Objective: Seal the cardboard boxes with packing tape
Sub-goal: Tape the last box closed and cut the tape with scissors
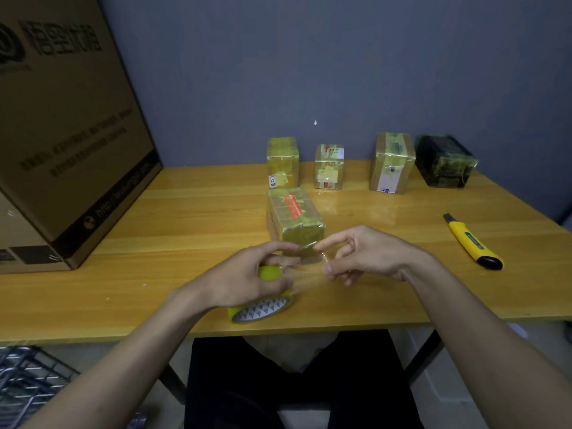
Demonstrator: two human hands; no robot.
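We see our bare left hand [247, 275] and right hand [365, 253], sleeveless forearms, and black trousers [247, 382].

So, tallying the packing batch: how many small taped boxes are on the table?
5. Four in a row by the wall: box one, two, three, a black one. The fifth lies nearer the hands.

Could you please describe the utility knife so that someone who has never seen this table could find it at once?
Start at the wooden table and go to its right side, past the right hand. The utility knife lies there alone, apart from the row of small boxes at the wall. It is the only yellow tool with a black end.
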